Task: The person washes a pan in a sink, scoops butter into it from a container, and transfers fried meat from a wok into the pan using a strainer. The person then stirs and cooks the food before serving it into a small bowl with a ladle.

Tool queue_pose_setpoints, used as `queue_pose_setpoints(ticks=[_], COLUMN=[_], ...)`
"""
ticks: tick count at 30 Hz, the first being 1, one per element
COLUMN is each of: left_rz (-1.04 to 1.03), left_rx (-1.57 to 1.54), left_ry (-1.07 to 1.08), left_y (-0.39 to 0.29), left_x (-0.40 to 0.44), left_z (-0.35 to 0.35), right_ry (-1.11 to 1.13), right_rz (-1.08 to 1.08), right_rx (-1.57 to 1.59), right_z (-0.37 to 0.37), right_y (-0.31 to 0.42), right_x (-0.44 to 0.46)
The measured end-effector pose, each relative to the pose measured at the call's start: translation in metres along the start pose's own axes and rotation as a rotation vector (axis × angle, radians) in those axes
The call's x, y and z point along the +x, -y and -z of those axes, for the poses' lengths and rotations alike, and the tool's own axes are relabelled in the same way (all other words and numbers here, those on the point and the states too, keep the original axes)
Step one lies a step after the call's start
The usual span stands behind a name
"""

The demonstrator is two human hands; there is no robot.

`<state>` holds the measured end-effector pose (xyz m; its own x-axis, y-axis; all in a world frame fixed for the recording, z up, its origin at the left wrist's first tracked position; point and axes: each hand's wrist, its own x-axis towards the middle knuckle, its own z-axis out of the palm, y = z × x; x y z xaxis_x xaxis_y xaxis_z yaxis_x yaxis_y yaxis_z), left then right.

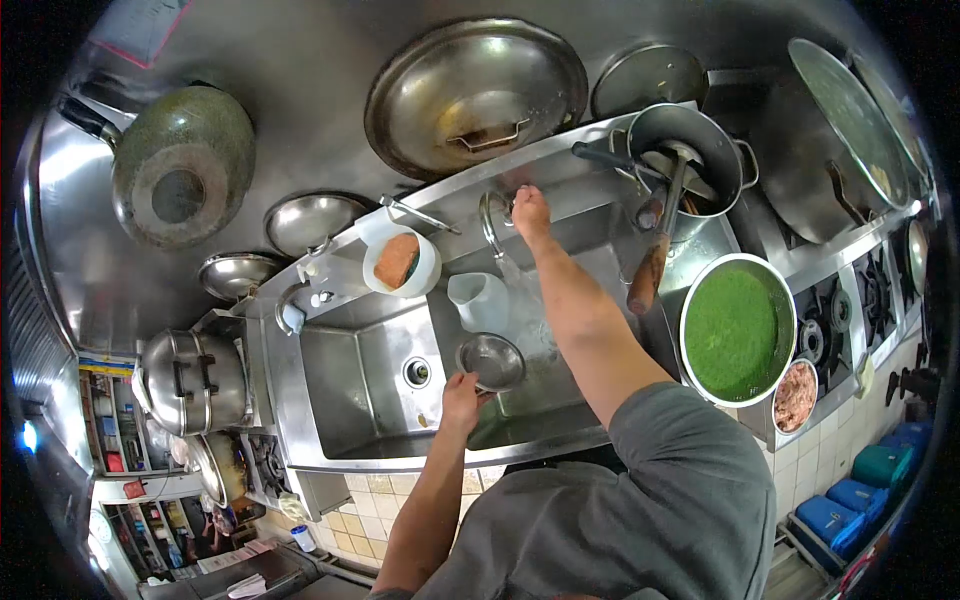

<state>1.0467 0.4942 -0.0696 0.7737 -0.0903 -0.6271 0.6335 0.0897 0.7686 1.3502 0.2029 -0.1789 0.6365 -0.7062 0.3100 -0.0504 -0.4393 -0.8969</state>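
- A sheet (140, 28) is hanging at the wall's upper left; its writing is too blurred to read.
- The steel sink (345, 424) is running along a metal wall (320, 120), above a tiled floor (375, 515).
- Near the sink's right end, a large bowl (740, 330) is holding green liquid; just beside it, a smaller bowl (796, 397) is holding pinkish minced food.
- At the back edge, a pot (735, 165) is holding long-handled utensils, and a white tub (415, 272) is carrying an orange-brown sponge (397, 260).
- A white pitcher (478, 302) is sitting in the right basin, beneath the tap (490, 215).
- The left hand (461, 404) is gripping a small metal bowl (491, 362) by its rim, over the right basin's left side.
- The right hand (531, 212) is reaching beside the tap, its fingers curling; their exact hold is unclear.
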Motion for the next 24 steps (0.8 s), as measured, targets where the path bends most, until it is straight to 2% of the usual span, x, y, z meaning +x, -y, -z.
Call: queue_pose_setpoints(ticks=[2,4,5,7,9,10,12,13,14,15,16,18,19,20,22,24], left_rz=[0.02,0.021,0.022,-0.004,-0.024,-0.018,0.005,0.015,0.022,-0.057,-0.132,-0.141,-0.166,-0.161,-0.247,-0.236], left_rx=[-0.048,-0.09,-0.134,-0.144,-0.154,-0.161,-0.12,-0.071,-0.072,0.01,0.094,0.033,-0.029,-0.022,0.19,0.19], left_ry=[-0.039,-0.028,-0.016,0.022,0.049,0.038,-0.004,-0.032,-0.034,-0.029,-0.024,-0.01,0.011,0.014,0.175,0.22], left_y=[-0.005,-0.007,-0.008,-0.013,-0.021,-0.024,-0.023,-0.025,-0.025,-0.034,-0.035,-0.038,-0.038,-0.044,-0.054,-0.052], left_x=[-0.004,0.004,0.009,0.019,0.029,0.035,0.055,0.063,0.067,0.061,0.06,0.066,0.069,0.07,0.069,0.073], left_z=[-0.004,-0.007,-0.012,-0.03,-0.049,-0.061,-0.079,-0.089,-0.098,-0.115,-0.125,-0.129,-0.128,-0.127,-0.129,-0.141], right_ry=[-0.068,0.323,0.319,0.22,0.142,0.142,0.008,0.006,0.321,0.598,0.598,1.012,1.136,1.131,1.048,0.952], right_rz=[0.003,-0.619,-0.616,-0.788,-0.983,-0.992,-1.286,-1.293,-1.073,-0.823,-0.832,-0.053,-0.126,-0.133,0.146,0.121], right_rx=[0.042,0.671,0.664,1.031,1.106,1.094,1.273,1.263,0.891,0.514,0.511,0.004,0.241,0.244,-0.28,-0.316], right_z=[0.008,0.062,0.068,0.077,0.094,0.093,0.089,0.095,0.102,0.107,0.113,0.129,0.159,0.161,0.162,0.158], right_y=[0.006,0.049,0.05,0.05,0.062,0.06,0.045,0.045,0.046,0.046,0.042,0.028,0.042,0.032,0.019,0.037], right_x=[-0.001,-0.011,-0.021,-0.05,-0.085,-0.106,-0.148,-0.162,-0.173,-0.179,-0.176,-0.159,-0.142,-0.135,-0.123,-0.123])
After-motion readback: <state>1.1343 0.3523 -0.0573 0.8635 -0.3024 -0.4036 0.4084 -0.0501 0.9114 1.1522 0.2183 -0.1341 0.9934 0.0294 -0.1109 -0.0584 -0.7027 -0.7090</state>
